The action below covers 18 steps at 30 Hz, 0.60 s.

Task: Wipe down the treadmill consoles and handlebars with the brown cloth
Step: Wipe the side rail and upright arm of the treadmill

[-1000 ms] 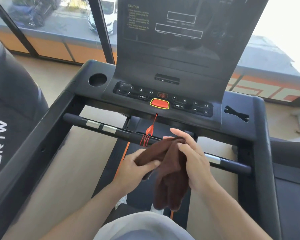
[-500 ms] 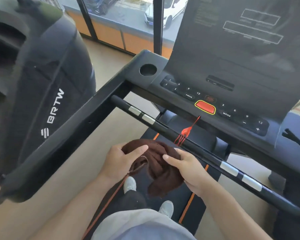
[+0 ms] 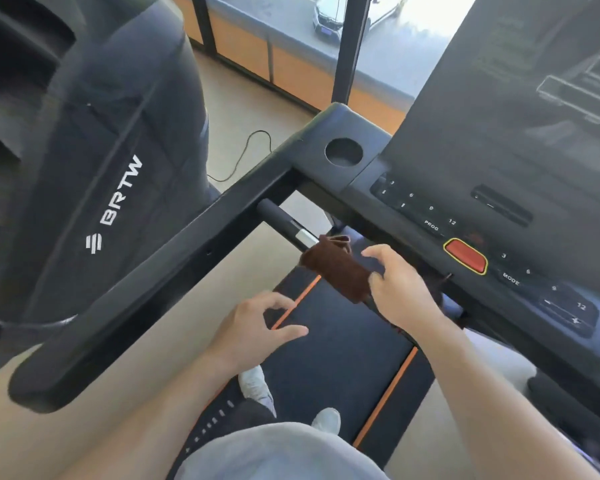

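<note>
The brown cloth (image 3: pixel 336 268) is draped over the treadmill's black front handlebar (image 3: pixel 280 218), just right of its silver sensor plate. My right hand (image 3: pixel 399 285) grips the cloth's right end against the bar. My left hand (image 3: pixel 257 323) hovers lower and to the left, fingers apart, holding nothing. Above the bar sits the dark console (image 3: pixel 499 140) with its button panel and a red stop button (image 3: pixel 465 256).
The treadmill's left side rail (image 3: pixel 146 292) runs diagonally toward me. A neighbouring black machine marked BRTW (image 3: pixel 94 161) stands close on the left. A cup holder (image 3: pixel 343 152) is at the console's left corner. A thin cable (image 3: pixel 243 157) lies on the floor beyond. My shoes rest on the belt (image 3: pixel 340 344).
The view swung left. Both hands held the cloth below the bar; now the left hand has let go and the right hand has laid the cloth over the handlebar's left part.
</note>
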Motion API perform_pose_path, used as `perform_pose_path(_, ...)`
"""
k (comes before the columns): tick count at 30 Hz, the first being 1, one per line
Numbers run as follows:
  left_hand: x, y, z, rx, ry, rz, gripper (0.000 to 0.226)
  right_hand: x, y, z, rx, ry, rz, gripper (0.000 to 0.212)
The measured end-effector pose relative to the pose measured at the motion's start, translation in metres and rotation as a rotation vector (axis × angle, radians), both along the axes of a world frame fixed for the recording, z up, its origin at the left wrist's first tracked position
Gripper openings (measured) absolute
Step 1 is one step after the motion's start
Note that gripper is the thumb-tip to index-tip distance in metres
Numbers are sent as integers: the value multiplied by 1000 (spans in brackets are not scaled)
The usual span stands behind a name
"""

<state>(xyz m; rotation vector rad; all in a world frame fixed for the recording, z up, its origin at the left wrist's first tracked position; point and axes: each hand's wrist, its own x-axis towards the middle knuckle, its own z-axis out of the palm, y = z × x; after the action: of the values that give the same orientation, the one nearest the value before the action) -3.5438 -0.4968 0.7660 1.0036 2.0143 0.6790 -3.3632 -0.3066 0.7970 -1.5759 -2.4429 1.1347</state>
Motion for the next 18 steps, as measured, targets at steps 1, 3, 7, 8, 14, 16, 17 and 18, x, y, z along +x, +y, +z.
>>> perform_pose_path(1,-4,-3,-7,-11,-54,47,33,-12,-4,-5,-3,-19,3,50)
perform_pose_path(3,-12,-8,-18,-32,-117,99,27,-38,-7,-19,-43,-194,109,99)
perform_pose_path(7,-41,-16,-32,-67,-197,158,20,-85,5,-42,80,-403,127,87)
perform_pose_path(8,-50,-20,-35,-70,-200,171,19,-96,7,-45,120,-401,134,71)
perform_pose_path(14,-87,-46,-53,-130,-230,227,14,-171,24,-52,158,-297,241,66)
perform_pose_path(16,-92,-54,-54,-147,-213,251,15,-198,38,-51,2,-180,216,60)
perform_pose_path(17,-93,-57,-52,-153,-201,267,16,-208,46,-50,-89,-108,184,56)
perform_pose_path(18,-94,-59,-49,-155,-182,283,17,-214,54,-53,-181,-46,148,53)
